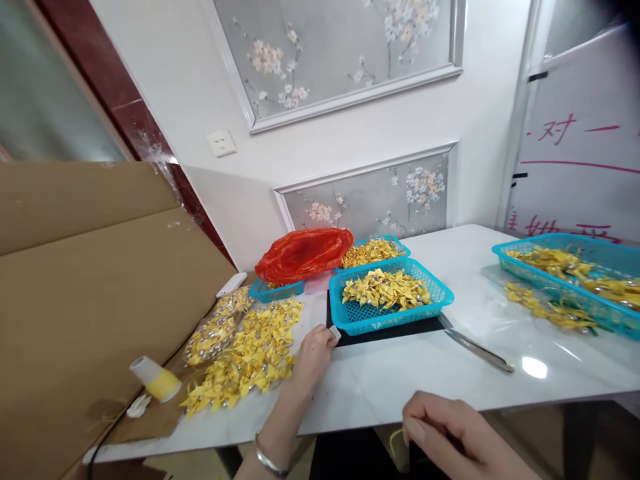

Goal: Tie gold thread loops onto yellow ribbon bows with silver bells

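My left hand rests on the white table, fingers curled, pinching a small white piece against the corner of a black mat. A blue basket of yellow folded pieces stands on that mat. Left of the hand lies a loose heap of yellow folded pieces. My right hand is at the table's near edge, fingers curled, with a thin yellow-green thread showing at the fingertips.
Metal tweezers lie right of the mat. Another blue basket and a red plastic bag sit behind. A blue tray with yellow pieces is far right. A glue bottle lies on cardboard at left.
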`<state>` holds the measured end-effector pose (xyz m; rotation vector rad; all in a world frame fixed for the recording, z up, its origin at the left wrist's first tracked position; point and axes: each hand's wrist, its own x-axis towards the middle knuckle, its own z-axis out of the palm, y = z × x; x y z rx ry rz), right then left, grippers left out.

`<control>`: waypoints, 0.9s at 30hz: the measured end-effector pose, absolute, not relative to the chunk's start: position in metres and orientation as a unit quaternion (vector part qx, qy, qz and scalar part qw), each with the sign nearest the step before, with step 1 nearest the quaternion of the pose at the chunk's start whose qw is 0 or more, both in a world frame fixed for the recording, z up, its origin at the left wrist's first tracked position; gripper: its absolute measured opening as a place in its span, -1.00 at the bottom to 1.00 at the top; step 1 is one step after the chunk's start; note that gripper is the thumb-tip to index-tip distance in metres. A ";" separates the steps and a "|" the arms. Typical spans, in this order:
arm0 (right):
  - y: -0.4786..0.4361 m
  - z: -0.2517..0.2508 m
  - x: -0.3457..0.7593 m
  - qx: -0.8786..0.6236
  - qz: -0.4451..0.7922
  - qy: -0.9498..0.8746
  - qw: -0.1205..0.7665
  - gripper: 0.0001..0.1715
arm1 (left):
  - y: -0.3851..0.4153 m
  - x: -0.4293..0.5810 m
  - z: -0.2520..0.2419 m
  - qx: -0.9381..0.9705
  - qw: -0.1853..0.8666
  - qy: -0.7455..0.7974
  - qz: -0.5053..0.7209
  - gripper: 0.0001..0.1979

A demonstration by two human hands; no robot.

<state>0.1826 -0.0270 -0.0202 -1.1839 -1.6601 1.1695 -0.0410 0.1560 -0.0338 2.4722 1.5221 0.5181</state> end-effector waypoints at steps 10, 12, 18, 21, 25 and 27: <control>-0.036 0.003 0.175 -0.451 0.425 -0.659 0.426 -0.55 | 0.136 -0.035 -0.028 0.780 0.193 0.512 0.305 -0.69; -0.039 0.008 0.173 -0.451 0.400 -0.667 0.437 -0.56 | 0.110 -0.035 -0.021 0.753 0.227 0.508 0.351 -0.69; -0.044 0.009 0.170 -0.415 0.324 -0.706 0.473 -0.63 | -0.001 -0.022 -0.003 0.644 0.463 0.454 0.407 -0.45; -0.045 0.004 0.165 -0.402 0.306 -0.714 0.484 -0.64 | -0.031 -0.012 0.007 0.495 0.666 0.376 0.413 -0.47; -0.048 0.003 0.159 -0.418 0.271 -0.725 0.476 -0.64 | -0.033 -0.009 0.011 0.432 0.714 0.339 0.434 -0.64; -0.048 0.003 0.159 -0.417 0.266 -0.732 0.470 -0.64 | -0.030 -0.011 0.009 0.409 0.723 0.323 0.454 -0.69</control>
